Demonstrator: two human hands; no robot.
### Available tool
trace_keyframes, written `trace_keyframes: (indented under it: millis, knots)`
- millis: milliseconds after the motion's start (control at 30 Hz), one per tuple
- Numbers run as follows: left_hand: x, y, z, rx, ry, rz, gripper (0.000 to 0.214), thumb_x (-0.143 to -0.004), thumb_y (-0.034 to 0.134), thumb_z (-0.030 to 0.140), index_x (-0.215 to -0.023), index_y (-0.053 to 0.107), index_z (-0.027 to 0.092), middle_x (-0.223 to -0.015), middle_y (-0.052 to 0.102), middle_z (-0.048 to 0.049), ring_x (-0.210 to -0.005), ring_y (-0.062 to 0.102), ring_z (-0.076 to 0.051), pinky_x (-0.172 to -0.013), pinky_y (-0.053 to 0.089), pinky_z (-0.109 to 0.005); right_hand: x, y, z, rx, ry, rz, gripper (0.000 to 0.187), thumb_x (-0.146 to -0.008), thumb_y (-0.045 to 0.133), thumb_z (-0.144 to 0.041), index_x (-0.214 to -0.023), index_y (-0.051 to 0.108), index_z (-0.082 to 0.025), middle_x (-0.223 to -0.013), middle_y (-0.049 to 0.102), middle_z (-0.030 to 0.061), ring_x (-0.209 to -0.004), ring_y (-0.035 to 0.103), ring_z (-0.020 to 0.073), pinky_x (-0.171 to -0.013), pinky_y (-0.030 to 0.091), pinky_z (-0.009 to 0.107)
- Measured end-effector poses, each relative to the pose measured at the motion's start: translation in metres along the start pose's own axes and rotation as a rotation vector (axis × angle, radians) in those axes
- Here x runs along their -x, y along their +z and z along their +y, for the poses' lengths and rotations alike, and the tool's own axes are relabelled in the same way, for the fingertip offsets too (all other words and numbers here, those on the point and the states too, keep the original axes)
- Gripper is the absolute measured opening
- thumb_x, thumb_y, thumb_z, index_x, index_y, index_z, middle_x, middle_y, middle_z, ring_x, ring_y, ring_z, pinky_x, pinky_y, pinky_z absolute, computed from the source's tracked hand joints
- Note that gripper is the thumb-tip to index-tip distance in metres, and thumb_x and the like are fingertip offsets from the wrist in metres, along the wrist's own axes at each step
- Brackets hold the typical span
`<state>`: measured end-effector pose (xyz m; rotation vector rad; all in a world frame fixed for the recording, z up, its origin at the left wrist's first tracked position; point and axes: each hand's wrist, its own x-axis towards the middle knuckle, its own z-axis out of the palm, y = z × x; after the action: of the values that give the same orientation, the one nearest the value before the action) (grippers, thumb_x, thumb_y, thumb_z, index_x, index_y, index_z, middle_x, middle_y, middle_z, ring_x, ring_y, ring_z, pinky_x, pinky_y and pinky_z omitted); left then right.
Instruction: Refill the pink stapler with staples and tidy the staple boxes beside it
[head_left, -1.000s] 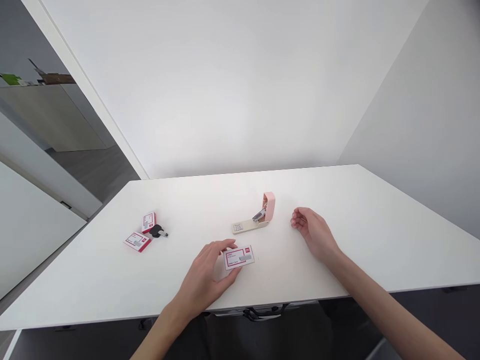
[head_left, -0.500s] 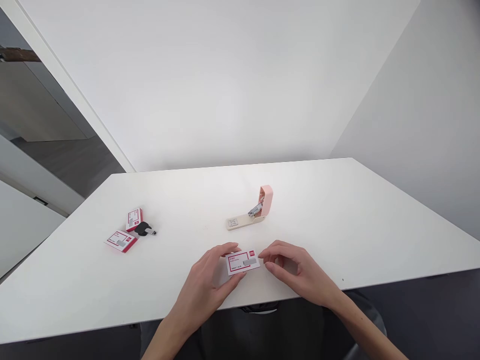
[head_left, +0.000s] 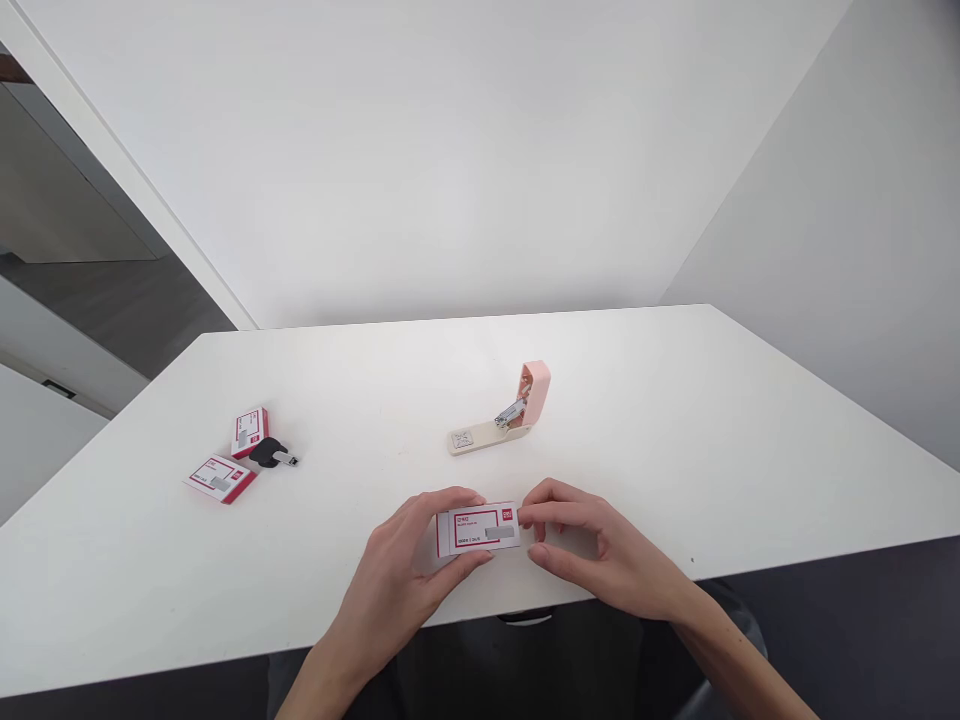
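Observation:
My left hand [head_left: 409, 555] holds a small white and red staple box [head_left: 480, 530] by its long edges, between thumb and fingers, just above the table's near edge. A plain white strip shows at the box's left end; whether it is a flap or an inner tray I cannot tell. At the right end, my right hand [head_left: 592, 545] has its fingers bent and its thumb apart, a fingertip at the box's edge. Beyond the hands lies a stapler [head_left: 487, 435] with a cream base, its pink top swung upright and its metal magazine showing.
On the left of the white table [head_left: 360, 390] lie two more red and white boxes, one farther back [head_left: 249, 432] and one nearer [head_left: 220, 479]. Beside them is a small black object with a metal end [head_left: 274, 455]. A white wall [head_left: 450, 160] rises behind the table.
The white strip at the box's left end has come into view, and the box now reaches farther left in my left hand. My right hand stays at its right end. The view has shifted slightly.

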<state>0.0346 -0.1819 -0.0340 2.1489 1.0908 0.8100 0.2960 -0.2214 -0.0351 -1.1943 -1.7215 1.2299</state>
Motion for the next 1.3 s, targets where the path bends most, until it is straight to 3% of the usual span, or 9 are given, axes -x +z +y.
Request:
trace_keyframes:
  millis: [367, 467, 667, 800, 1033, 1300]
  knots:
    - [-0.003, -0.002, 0.006, 0.036, 0.002, 0.009, 0.037, -0.092, 0.077, 0.039, -0.125, 0.063, 0.035, -0.120, 0.076, 0.0042, -0.107, 0.074, -0.018, -0.088, 0.063, -0.031, -0.002, -0.003, -0.005, -0.090, -0.011, -0.052, 0.026, -0.101, 0.066, -0.035, -0.124, 0.079, -0.034, -0.118, 0.071, 0.0048, -0.105, 0.066, 0.0225, -0.093, 0.053, 0.035]
    - [-0.003, -0.001, 0.005, 0.036, 0.015, -0.001, 0.037, -0.092, 0.077, 0.039, -0.126, 0.063, 0.035, -0.119, 0.076, 0.0046, -0.106, 0.074, -0.017, -0.088, 0.063, -0.030, -0.002, -0.002, -0.005, -0.099, 0.010, -0.050, 0.023, -0.100, 0.067, -0.035, -0.118, 0.081, -0.034, -0.116, 0.073, 0.0034, -0.101, 0.066, 0.0219, -0.088, 0.053, 0.033]
    - [-0.003, 0.001, 0.000, 0.001, 0.026, -0.048, 0.042, -0.093, 0.076, 0.042, -0.132, 0.060, 0.039, -0.124, 0.075, 0.0054, -0.111, 0.072, -0.018, -0.093, 0.061, -0.030, -0.003, 0.008, 0.001, -0.093, 0.129, 0.075, 0.017, -0.095, 0.073, -0.043, -0.100, 0.080, -0.028, -0.090, 0.077, 0.0012, -0.080, 0.065, 0.0194, -0.072, 0.050, 0.032]
    - [-0.004, 0.001, 0.002, -0.020, 0.014, -0.036, 0.037, -0.099, 0.069, 0.040, -0.134, 0.059, 0.038, -0.130, 0.073, 0.0034, -0.119, 0.069, -0.019, -0.100, 0.060, -0.033, -0.002, 0.014, 0.006, -0.103, 0.172, 0.218, 0.021, -0.094, 0.073, -0.046, -0.100, 0.073, -0.026, -0.082, 0.074, 0.0006, -0.077, 0.068, 0.0196, -0.072, 0.051, 0.032]
    - [-0.004, 0.002, 0.005, -0.044, -0.036, -0.001, 0.031, -0.104, 0.057, 0.035, -0.135, 0.059, 0.033, -0.131, 0.072, -0.0011, -0.114, 0.071, -0.021, -0.092, 0.063, -0.034, 0.004, 0.016, 0.014, -0.157, 0.105, 0.420, 0.035, -0.095, 0.073, -0.047, -0.124, 0.064, -0.028, -0.104, 0.075, 0.0041, -0.071, 0.071, 0.0167, -0.064, 0.057, 0.031]
    - [-0.003, 0.001, 0.002, -0.067, -0.022, -0.023, 0.031, -0.106, 0.049, 0.029, -0.135, 0.060, 0.034, -0.133, 0.071, -0.0007, -0.117, 0.070, -0.022, -0.094, 0.062, -0.035, 0.006, 0.016, 0.014, -0.102, -0.057, 0.439, 0.013, -0.100, 0.067, -0.036, -0.108, 0.076, -0.029, -0.113, 0.071, 0.0072, -0.086, 0.071, 0.0196, -0.058, 0.059, 0.028]
